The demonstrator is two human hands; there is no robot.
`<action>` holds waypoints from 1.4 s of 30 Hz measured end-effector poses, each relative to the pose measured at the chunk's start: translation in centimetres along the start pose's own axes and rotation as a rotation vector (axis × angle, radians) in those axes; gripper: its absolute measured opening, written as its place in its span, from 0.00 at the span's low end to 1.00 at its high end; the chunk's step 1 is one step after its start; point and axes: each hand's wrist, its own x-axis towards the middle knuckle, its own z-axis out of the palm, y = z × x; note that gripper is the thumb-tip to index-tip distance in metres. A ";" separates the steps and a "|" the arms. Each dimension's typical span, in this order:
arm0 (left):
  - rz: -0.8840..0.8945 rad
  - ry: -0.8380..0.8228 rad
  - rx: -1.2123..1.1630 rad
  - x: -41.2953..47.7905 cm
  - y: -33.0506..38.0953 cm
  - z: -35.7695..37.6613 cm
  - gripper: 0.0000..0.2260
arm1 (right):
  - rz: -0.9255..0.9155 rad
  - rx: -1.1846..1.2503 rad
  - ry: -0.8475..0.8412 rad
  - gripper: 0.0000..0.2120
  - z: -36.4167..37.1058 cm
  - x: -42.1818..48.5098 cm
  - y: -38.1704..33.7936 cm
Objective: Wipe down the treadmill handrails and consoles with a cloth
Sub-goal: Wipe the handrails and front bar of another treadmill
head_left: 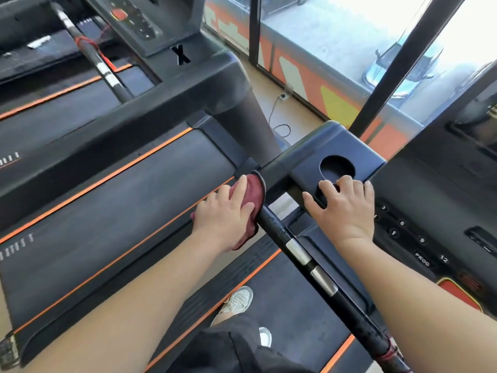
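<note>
- Where the black handrail (297,247) joins the corner of the console (304,157), the left hand (226,214) holds a maroon cloth (251,193) against the rail.
- Left grip: the fingers are bent over the cloth and press it onto the top and near side of the rail; the thumb is hidden, and a fold of cloth hangs below the wrist.
- The right hand (347,208) rests on the console's near edge, just below the round cup holder (337,168).
- Right grip: the fingers are curled with their tips on the console surface at the rim of the cup holder, and the thumb is spread out to the left along the edge.
- Numbered buttons (403,230), one marked PROG, lie on the console panel just right of the right wrist.
- Two metal sensor plates (312,265) sit on the handrail below the cloth.
- A pale sneaker (238,301) stands on the treadmill belt (293,313) beneath the arms.
- A neighbouring treadmill (113,200) with orange edge stripes lies to the left.
- A cable (279,114) runs over the floor below the window, and a parked car (403,74) shows through the glass.
</note>
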 end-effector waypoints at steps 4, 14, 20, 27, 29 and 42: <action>0.040 0.106 0.093 -6.5 -5.4 2.2 0.31 | -0.004 0.029 0.037 0.21 0.4 0.2 0.1; -0.110 -0.003 -0.093 -0.4 -1.4 -0.6 0.27 | 0.076 0.093 -0.164 0.21 -1.0 0.5 -1.2; -0.054 0.169 0.129 -7.8 -2.4 3.9 0.42 | -0.168 0.650 -0.221 0.20 -3.5 -2.3 -12.4; 0.007 0.119 0.002 -9.3 -4.7 3.6 0.31 | -0.134 0.608 -0.315 0.19 -3.5 -3.5 -17.8; -0.019 0.087 -0.079 -8.9 -6.3 2.5 0.29 | -0.140 0.586 -0.292 0.19 -3.7 -3.8 -18.3; -0.183 -0.184 -0.253 -11.9 -13.0 0.6 0.29 | -0.087 0.437 -0.437 0.28 -5.3 -5.6 -20.6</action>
